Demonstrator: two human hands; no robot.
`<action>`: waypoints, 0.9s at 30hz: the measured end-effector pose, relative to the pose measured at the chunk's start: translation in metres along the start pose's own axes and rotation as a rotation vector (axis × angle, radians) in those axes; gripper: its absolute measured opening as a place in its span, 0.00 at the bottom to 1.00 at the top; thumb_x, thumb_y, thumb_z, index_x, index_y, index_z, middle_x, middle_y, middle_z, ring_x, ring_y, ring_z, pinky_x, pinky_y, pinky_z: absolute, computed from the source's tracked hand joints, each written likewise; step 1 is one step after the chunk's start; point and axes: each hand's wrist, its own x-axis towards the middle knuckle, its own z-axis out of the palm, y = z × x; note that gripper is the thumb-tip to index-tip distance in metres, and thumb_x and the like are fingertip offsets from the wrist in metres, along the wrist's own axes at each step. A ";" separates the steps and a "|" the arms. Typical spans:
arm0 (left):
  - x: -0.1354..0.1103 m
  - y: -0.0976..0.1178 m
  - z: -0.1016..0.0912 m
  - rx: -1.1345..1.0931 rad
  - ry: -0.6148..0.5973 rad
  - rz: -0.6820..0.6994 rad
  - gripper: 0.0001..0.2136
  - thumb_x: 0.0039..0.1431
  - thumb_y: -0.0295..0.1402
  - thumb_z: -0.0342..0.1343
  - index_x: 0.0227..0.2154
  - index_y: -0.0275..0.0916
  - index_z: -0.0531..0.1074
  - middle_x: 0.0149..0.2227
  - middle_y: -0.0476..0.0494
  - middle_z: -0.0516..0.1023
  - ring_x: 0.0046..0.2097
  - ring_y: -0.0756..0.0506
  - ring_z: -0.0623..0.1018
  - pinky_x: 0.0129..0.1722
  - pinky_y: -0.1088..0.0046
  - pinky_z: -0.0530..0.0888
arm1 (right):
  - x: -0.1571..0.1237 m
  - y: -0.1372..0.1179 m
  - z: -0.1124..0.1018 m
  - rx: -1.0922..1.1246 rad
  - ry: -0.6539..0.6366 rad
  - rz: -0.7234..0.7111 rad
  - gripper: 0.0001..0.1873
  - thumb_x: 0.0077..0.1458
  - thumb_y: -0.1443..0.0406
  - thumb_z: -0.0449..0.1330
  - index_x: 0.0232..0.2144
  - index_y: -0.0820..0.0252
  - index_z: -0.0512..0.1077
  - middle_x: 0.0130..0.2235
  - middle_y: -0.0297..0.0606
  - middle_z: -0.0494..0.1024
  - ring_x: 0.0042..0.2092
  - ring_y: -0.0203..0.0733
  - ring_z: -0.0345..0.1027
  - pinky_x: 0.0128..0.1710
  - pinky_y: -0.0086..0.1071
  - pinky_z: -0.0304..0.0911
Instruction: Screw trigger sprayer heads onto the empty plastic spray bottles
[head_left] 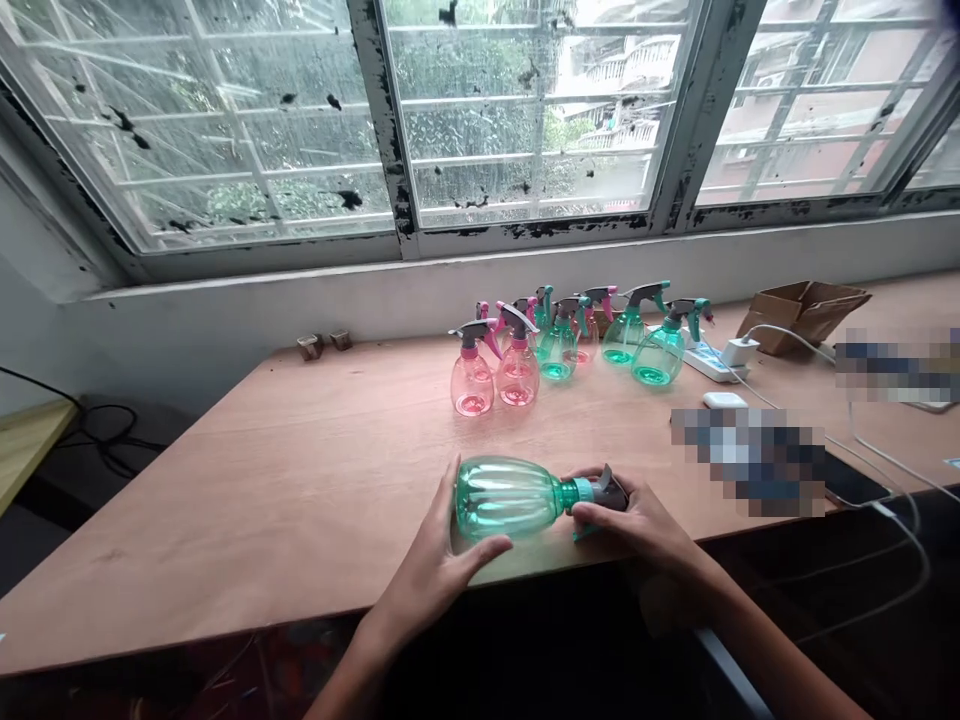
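Note:
A clear green spray bottle [506, 497] lies sideways in the air at the table's front edge, its base to the left and its dark grey spray head to the right. My left hand [446, 560] cups the base, fingers along the far left end and thumb stretched out below. Around the spray head, my right hand [637, 520] is closed, with the green trigger partly showing beneath. Behind them stand pink spray bottles [472, 380] and more green spray bottles [658, 355], upright in a loose group.
A white power strip [709, 358] with a plugged charger, cables and an open brown cardboard box [802, 315] are at the right. A white case [724, 401] and a dark phone [855, 478] lie nearer. Two small brown blocks [309, 347] sit by the window wall.

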 end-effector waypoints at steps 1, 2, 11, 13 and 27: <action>0.000 -0.002 -0.001 0.016 -0.010 0.014 0.44 0.58 0.42 0.63 0.70 0.46 0.41 0.71 0.36 0.51 0.71 0.34 0.51 0.69 0.50 0.49 | 0.000 0.000 0.000 -0.011 0.002 0.004 0.18 0.54 0.59 0.70 0.45 0.59 0.74 0.27 0.33 0.82 0.31 0.42 0.75 0.36 0.33 0.68; 0.000 -0.004 -0.001 0.028 -0.022 0.027 0.44 0.58 0.42 0.63 0.70 0.46 0.41 0.70 0.36 0.52 0.71 0.34 0.50 0.70 0.50 0.48 | 0.000 0.000 0.001 -0.018 0.007 0.007 0.18 0.54 0.58 0.69 0.44 0.59 0.74 0.26 0.33 0.82 0.31 0.42 0.75 0.36 0.33 0.68; -0.001 -0.003 -0.004 -0.072 -0.013 -0.058 0.41 0.62 0.47 0.58 0.70 0.47 0.41 0.72 0.39 0.47 0.72 0.33 0.49 0.69 0.48 0.46 | 0.002 -0.002 0.003 0.057 0.017 0.006 0.18 0.55 0.59 0.69 0.45 0.61 0.74 0.25 0.34 0.81 0.30 0.41 0.73 0.36 0.34 0.67; 0.000 -0.003 -0.003 -0.060 -0.014 -0.043 0.43 0.59 0.45 0.61 0.70 0.48 0.42 0.72 0.40 0.49 0.71 0.33 0.50 0.69 0.48 0.46 | 0.005 -0.003 0.004 0.101 0.020 0.017 0.17 0.55 0.59 0.69 0.45 0.61 0.74 0.25 0.34 0.81 0.30 0.41 0.73 0.35 0.33 0.67; 0.004 0.000 -0.002 -0.123 0.051 -0.047 0.41 0.59 0.44 0.61 0.69 0.43 0.44 0.67 0.36 0.61 0.67 0.34 0.61 0.67 0.52 0.57 | 0.011 -0.003 0.020 0.107 0.007 0.014 0.17 0.56 0.59 0.68 0.44 0.62 0.73 0.25 0.33 0.80 0.31 0.41 0.73 0.36 0.34 0.67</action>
